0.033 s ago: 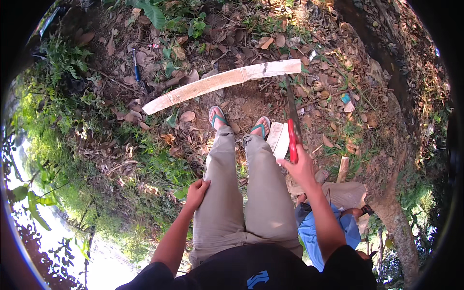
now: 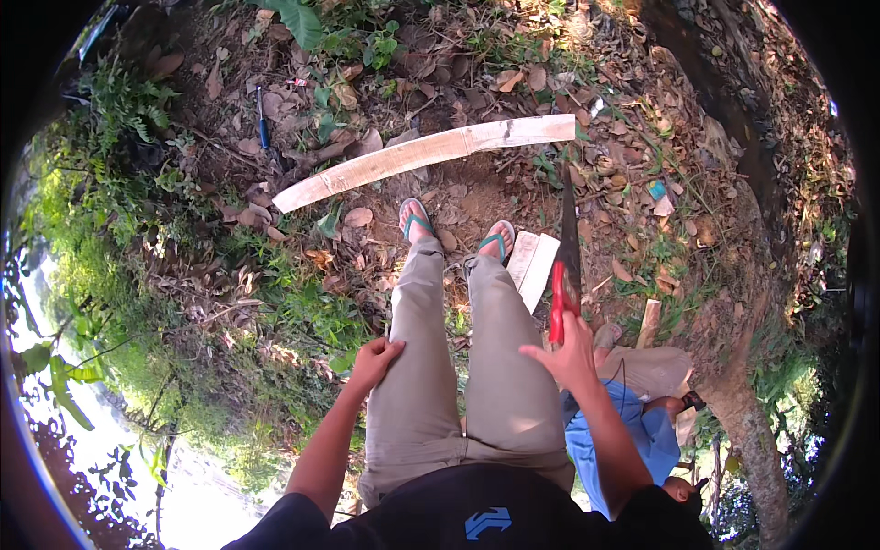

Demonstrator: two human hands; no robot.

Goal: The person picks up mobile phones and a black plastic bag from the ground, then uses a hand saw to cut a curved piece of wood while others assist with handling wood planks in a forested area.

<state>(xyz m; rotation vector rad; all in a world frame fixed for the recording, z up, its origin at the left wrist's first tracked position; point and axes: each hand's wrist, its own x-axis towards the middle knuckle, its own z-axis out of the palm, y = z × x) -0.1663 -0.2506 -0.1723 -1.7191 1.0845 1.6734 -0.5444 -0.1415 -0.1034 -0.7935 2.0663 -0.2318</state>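
My right hand (image 2: 570,353) grips a handsaw by its red handle (image 2: 557,307), the thumb sticking out to the left. The saw's dark blade (image 2: 569,215) points away from me, its tip close to the right end of a long pale wooden plank (image 2: 403,160). That plank lies across the leafy ground beyond my feet and looks bowed in this view. Against the side of my left thigh, my left hand (image 2: 374,363) is closed with curled fingers at the cloth of my beige trousers (image 2: 417,367).
Short pale boards (image 2: 532,266) lie beside my right sandal. At the right, a person in a blue shirt (image 2: 591,449) is close to my right arm, near a wooden piece (image 2: 649,323) and a tree trunk (image 2: 747,440). A blue-handled tool (image 2: 263,128) lies far left.
My right hand has drawn the saw back toward me and slightly right, and the blade's tip has come away from the plank's edge. My left hand stays at my thigh.
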